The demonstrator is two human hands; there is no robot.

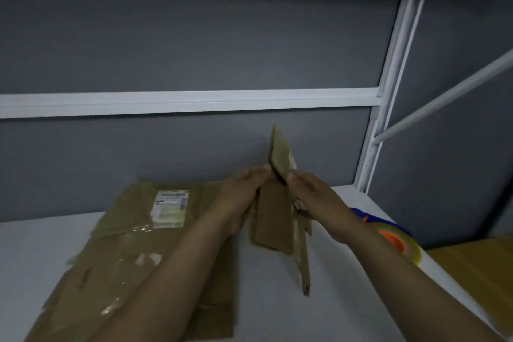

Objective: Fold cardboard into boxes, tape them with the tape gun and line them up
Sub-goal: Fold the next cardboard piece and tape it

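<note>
I hold a small flattened brown cardboard piece (274, 219) upright above the white table (277, 300), seen nearly edge-on. My left hand (241, 197) grips its left side and my right hand (313, 194) grips its right side, thumbs near the top fold. A loose flap hangs down toward the table. To the left lies a stack of flat cardboard (119, 258) with old clear tape and a white shipping label (170, 208). The tape gun (394, 239), blue with an orange core and a clear tape roll, rests at the right table edge, partly hidden behind my right forearm.
A grey wall (194, 36) stands close behind the table. A white metal rack frame (388, 91) rises at the right, with a horizontal rail across the wall. A yellowish-brown surface (477, 266) sits beyond the table's right edge.
</note>
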